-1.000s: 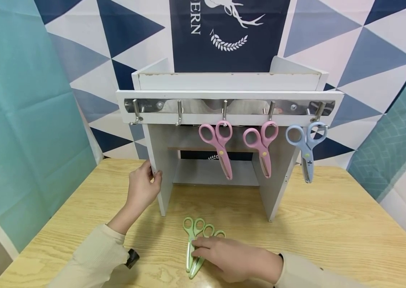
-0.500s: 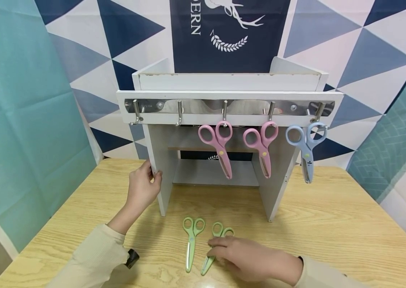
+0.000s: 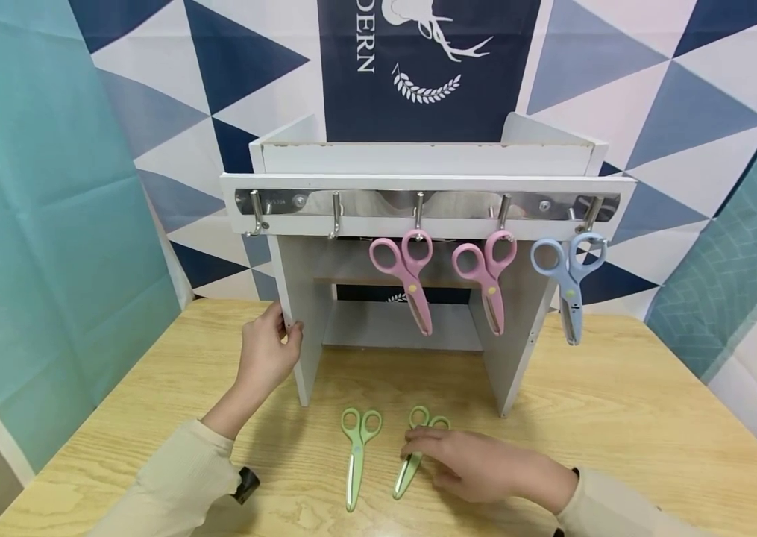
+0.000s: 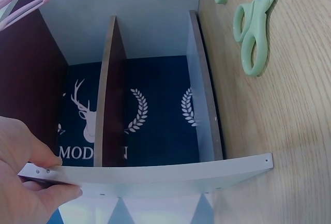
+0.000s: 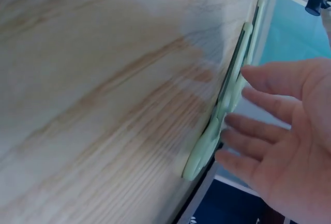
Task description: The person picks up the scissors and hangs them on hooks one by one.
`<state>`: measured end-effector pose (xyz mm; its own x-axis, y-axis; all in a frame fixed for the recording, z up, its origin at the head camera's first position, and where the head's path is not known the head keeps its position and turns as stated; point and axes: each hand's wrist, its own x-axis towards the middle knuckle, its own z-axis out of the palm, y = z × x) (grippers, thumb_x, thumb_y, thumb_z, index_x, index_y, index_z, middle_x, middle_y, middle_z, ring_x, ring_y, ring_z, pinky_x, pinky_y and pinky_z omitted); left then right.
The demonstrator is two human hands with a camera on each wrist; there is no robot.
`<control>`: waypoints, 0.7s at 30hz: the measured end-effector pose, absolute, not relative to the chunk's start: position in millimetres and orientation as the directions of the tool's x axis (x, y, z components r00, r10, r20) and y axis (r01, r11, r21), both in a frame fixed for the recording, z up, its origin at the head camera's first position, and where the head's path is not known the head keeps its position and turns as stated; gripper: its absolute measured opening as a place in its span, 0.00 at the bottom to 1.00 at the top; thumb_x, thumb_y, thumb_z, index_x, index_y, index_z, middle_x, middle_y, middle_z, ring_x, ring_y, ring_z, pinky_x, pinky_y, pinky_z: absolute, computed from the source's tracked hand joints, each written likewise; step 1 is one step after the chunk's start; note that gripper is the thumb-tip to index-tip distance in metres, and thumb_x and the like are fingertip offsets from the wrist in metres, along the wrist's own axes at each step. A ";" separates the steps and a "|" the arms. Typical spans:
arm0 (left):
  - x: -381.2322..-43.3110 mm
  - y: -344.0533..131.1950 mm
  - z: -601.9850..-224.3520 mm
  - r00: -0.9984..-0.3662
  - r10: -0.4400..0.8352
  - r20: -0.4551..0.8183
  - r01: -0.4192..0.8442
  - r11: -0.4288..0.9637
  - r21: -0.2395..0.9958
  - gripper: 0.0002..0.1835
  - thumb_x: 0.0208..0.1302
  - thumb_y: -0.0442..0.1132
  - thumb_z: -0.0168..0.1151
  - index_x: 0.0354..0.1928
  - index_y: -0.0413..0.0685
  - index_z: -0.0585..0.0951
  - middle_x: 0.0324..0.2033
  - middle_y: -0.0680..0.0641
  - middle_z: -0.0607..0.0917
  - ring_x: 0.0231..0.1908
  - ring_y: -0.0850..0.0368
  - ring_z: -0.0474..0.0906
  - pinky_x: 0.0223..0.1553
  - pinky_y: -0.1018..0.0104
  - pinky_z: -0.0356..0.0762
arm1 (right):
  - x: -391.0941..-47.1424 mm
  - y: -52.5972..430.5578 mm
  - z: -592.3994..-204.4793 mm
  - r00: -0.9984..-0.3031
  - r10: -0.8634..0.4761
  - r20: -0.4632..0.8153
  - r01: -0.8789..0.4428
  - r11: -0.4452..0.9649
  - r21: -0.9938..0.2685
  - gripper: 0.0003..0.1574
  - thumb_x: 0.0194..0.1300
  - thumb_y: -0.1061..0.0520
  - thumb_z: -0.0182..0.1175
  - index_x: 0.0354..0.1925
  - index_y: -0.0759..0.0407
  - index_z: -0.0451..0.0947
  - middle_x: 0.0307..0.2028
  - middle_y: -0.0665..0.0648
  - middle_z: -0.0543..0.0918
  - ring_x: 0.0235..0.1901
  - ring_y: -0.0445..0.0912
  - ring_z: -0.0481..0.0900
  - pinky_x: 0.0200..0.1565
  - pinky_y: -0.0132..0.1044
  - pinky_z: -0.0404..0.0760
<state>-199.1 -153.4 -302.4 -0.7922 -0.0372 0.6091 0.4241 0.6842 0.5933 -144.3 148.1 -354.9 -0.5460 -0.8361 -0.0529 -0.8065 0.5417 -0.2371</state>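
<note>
Green scissors (image 3: 408, 475) have slid farther from another green pair (image 3: 356, 449), touched by loosely extended fingers of the right hand (image 3: 475, 464); the left hand (image 3: 267, 347) pinches the shelf (image 3: 428, 159) side.

The left cream cloth sleeve (image 3: 173, 477) has a stubby black piece (image 3: 247, 485) beside it; the right cream cloth sleeve (image 3: 616, 507) matches.

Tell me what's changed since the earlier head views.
The right hand and the green scissors beneath it moved rightward, opening a gap from the other green scissors. That pair stayed put, as did the left hand gripping the side panel and the three hanging scissors.
</note>
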 end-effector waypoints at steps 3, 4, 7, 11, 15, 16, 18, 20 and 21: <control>-198.7 -152.7 -304.0 -0.795 -0.035 0.605 0.425 0.679 0.599 0.13 0.58 0.26 0.58 0.46 0.27 0.77 0.40 0.28 0.85 0.40 0.38 0.86 0.39 0.48 0.85 | -142.2 150.4 -355.8 -0.593 -0.804 -0.040 -0.772 0.582 -0.255 0.28 0.64 0.59 0.60 0.62 0.54 0.70 0.62 0.57 0.75 0.62 0.51 0.74 0.59 0.44 0.78; -198.6 -152.4 -304.3 -0.797 -0.034 0.602 0.425 0.677 0.600 0.14 0.58 0.26 0.58 0.46 0.26 0.77 0.40 0.28 0.85 0.41 0.37 0.86 0.39 0.48 0.85 | -141.2 151.8 -355.7 -0.606 -0.795 -0.030 -0.764 0.592 -0.257 0.27 0.64 0.59 0.61 0.61 0.55 0.70 0.61 0.56 0.75 0.61 0.51 0.75 0.58 0.43 0.79; -198.9 -152.1 -305.2 -0.802 -0.032 0.596 0.427 0.669 0.609 0.14 0.58 0.26 0.58 0.47 0.26 0.77 0.41 0.27 0.85 0.42 0.37 0.85 0.40 0.47 0.84 | -138.4 157.1 -355.7 -0.627 -0.779 -0.007 -0.753 0.608 -0.250 0.26 0.63 0.57 0.62 0.59 0.56 0.72 0.57 0.54 0.78 0.57 0.48 0.78 0.55 0.40 0.81; -199.0 -152.7 -304.7 -0.800 -0.033 0.600 0.426 0.673 0.605 0.14 0.58 0.25 0.57 0.46 0.25 0.77 0.40 0.27 0.85 0.41 0.37 0.85 0.40 0.47 0.85 | -136.7 163.6 -356.7 -0.633 -0.774 0.006 -0.752 0.613 -0.242 0.25 0.62 0.55 0.63 0.57 0.57 0.74 0.55 0.53 0.79 0.56 0.48 0.79 0.55 0.41 0.81; -199.7 -153.5 -302.7 -0.798 -0.040 0.601 0.417 0.683 0.600 0.13 0.58 0.26 0.57 0.45 0.25 0.77 0.39 0.27 0.85 0.40 0.37 0.86 0.39 0.47 0.85 | -139.6 166.1 -357.3 -0.615 -0.787 0.043 -0.774 0.592 -0.226 0.23 0.60 0.56 0.64 0.54 0.60 0.76 0.53 0.55 0.80 0.53 0.50 0.80 0.55 0.42 0.81; -199.9 -153.7 -302.3 -0.799 -0.042 0.600 0.415 0.683 0.601 0.13 0.58 0.26 0.57 0.45 0.25 0.77 0.39 0.27 0.85 0.40 0.37 0.86 0.40 0.47 0.85 | -140.9 166.2 -357.0 -0.616 -0.787 0.045 -0.773 0.592 -0.228 0.23 0.60 0.56 0.64 0.54 0.60 0.76 0.53 0.56 0.80 0.53 0.49 0.80 0.55 0.42 0.81; -200.3 -153.9 -302.0 -0.802 -0.044 0.596 0.411 0.683 0.604 0.14 0.58 0.26 0.57 0.46 0.25 0.77 0.40 0.27 0.85 0.41 0.37 0.85 0.40 0.47 0.85 | -143.2 166.0 -356.4 -0.623 -0.782 0.038 -0.765 0.598 -0.237 0.23 0.60 0.57 0.64 0.54 0.61 0.76 0.53 0.56 0.81 0.53 0.50 0.80 0.54 0.42 0.81; -200.2 -153.8 -302.3 -0.805 -0.043 0.591 0.409 0.682 0.606 0.14 0.58 0.26 0.57 0.46 0.26 0.77 0.40 0.27 0.85 0.42 0.37 0.85 0.41 0.48 0.84 | -145.0 166.0 -356.1 -0.639 -0.769 0.011 -0.747 0.617 -0.246 0.23 0.61 0.57 0.64 0.54 0.62 0.76 0.54 0.58 0.80 0.54 0.51 0.80 0.55 0.44 0.80; -199.9 -153.7 -302.6 -0.807 -0.041 0.589 0.409 0.680 0.608 0.14 0.59 0.26 0.57 0.46 0.26 0.77 0.40 0.27 0.85 0.42 0.37 0.85 0.41 0.48 0.84 | -145.6 166.0 -356.1 -0.648 -0.762 -0.006 -0.736 0.628 -0.251 0.24 0.61 0.56 0.64 0.55 0.62 0.76 0.55 0.59 0.80 0.55 0.52 0.80 0.56 0.45 0.80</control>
